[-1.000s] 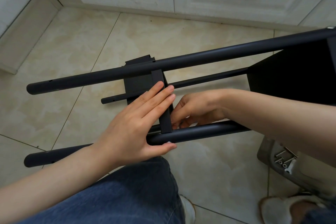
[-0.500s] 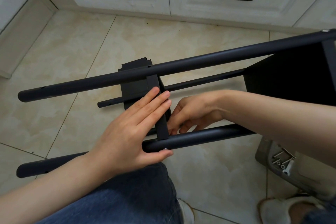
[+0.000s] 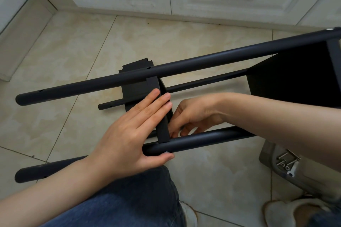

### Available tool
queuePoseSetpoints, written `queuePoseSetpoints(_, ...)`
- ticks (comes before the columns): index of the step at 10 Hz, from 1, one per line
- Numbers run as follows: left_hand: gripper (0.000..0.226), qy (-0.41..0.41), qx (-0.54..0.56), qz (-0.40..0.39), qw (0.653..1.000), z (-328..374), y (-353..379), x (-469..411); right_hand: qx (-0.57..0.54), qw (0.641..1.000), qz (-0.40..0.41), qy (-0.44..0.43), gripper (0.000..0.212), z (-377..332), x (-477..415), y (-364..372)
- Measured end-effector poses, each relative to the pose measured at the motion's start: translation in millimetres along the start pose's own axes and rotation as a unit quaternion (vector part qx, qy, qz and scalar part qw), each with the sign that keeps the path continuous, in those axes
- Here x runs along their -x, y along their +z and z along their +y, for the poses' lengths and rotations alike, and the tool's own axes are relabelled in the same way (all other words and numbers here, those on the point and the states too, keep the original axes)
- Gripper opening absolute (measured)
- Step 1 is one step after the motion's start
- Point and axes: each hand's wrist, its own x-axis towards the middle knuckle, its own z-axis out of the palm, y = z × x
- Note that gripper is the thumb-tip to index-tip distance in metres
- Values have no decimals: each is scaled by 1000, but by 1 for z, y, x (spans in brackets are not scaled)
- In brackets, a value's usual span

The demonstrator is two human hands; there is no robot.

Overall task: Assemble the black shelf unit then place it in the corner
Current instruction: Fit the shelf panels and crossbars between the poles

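Shelf unit (image 3: 295,79) lies on its side on the floor (image 3: 92,46), its middle panel (image 3: 163,131) upright between the poles (image 3: 203,64). Your left hand (image 3: 129,134) presses straight, joined fingers on that panel, thumb under the screw (image 3: 167,152) in the near pole (image 3: 212,137). Steady it squarely while your right hand (image 3: 193,114), fingers curled behind it, grip hidden, seats the fastening.

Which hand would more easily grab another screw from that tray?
Probably the right hand: the tray of screws lies on its side, just under that forearm, while the left hand presses the shelf panel.
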Motion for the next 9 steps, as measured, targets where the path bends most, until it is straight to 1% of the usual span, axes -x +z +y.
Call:
queuePoseSetpoints(1,92,1,0,1,1000,0,0,0,1,1000,6,-1,11,-1,-3,5)
queuePoseSetpoints(3,91,1,-1,6,1000,0,0,-1,-13,1000,-2,-1,6,-2,0,0)
queuePoseSetpoints(4,91,0,-2,1,1000,0,-1,-1,0,1000,15,-3,8,-2,-1,1)
queuePoseSetpoints(5,91,-1,-7,-1,1000,1,-1,-1,1,1000,19,-4,5,-2,-4,7)
queuePoseSetpoints(7,91,1,-11,0,1000,1,-1,-2,-15,1000,-1,-2,6,-3,2,-2)
queuePoseSetpoints(9,91,5,-13,2,1000,-1,0,-2,-2,1000,9,-5,7,-3,-5,5)
